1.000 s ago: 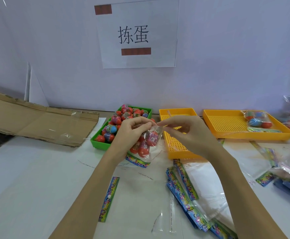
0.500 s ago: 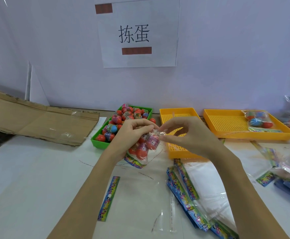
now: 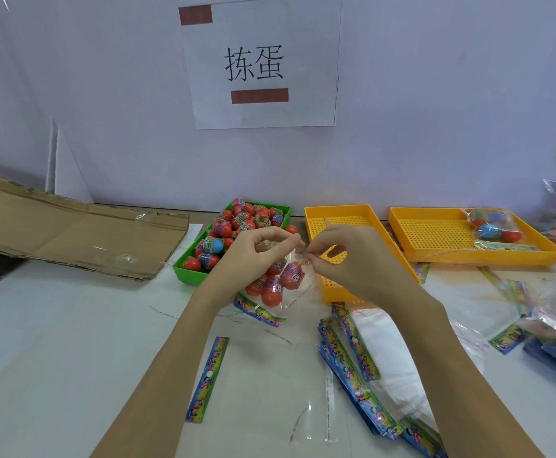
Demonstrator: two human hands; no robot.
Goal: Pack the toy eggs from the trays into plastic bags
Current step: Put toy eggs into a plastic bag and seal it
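A clear plastic bag (image 3: 279,285) with several red toy eggs inside hangs above the table in the middle. My left hand (image 3: 253,256) pinches its top edge from the left and my right hand (image 3: 346,259) pinches the same edge from the right, fingertips almost meeting. Behind the hands stands a green tray (image 3: 190,274) heaped with red and blue toy eggs (image 3: 237,223). A colourful header card (image 3: 260,312) hangs at the bag's lower end.
An orange tray (image 3: 336,219) sits behind my right hand; a second orange tray (image 3: 435,233) at the right holds a packed bag (image 3: 493,224). Empty bags with colourful headers (image 3: 352,358) lie at the lower right, one header strip (image 3: 208,378) near my left forearm. Flattened cardboard (image 3: 71,229) lies left.
Both hands have drawn closer together at the bag's top edge, and the bag of eggs has sunk slightly lower toward the table.
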